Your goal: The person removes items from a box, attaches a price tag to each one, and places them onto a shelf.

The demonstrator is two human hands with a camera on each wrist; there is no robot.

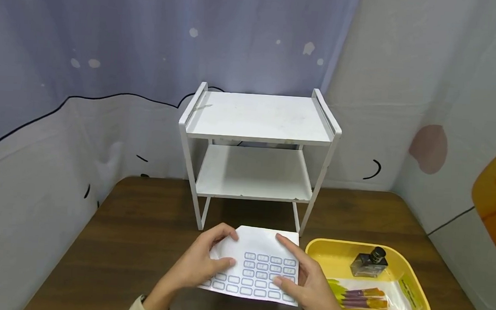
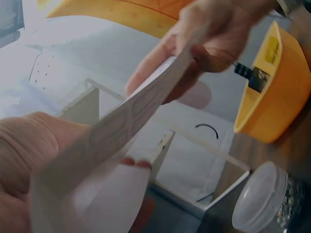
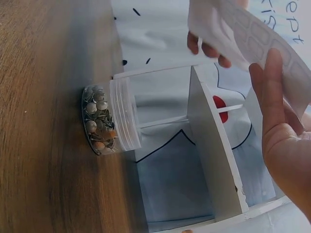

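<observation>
A white sheet of label stickers [image 1: 264, 241], printed with rows of small blue-bordered boxes, is held up over the table in the head view. My left hand [image 1: 199, 261] grips its left edge, thumb on the printed face. On the opposite edge my right hand [image 1: 310, 282] holds the sheet between thumb and fingers. The paper bends slightly in the left wrist view, where a loose white flap [image 2: 116, 199] hangs below it. A clear lidded jar of round-headed pins [image 3: 99, 119] stands on the table in the right wrist view; the head view does not show it.
Behind the hands stands a white two-tier shelf [image 1: 259, 117]. To the right is a yellow basket [image 1: 331, 252] with a dark glass bottle with a black cap [image 1: 369, 263] and a clear packet with purple and green print [image 1: 363, 297]. Printed curtains surround the wooden table [image 1: 142, 215].
</observation>
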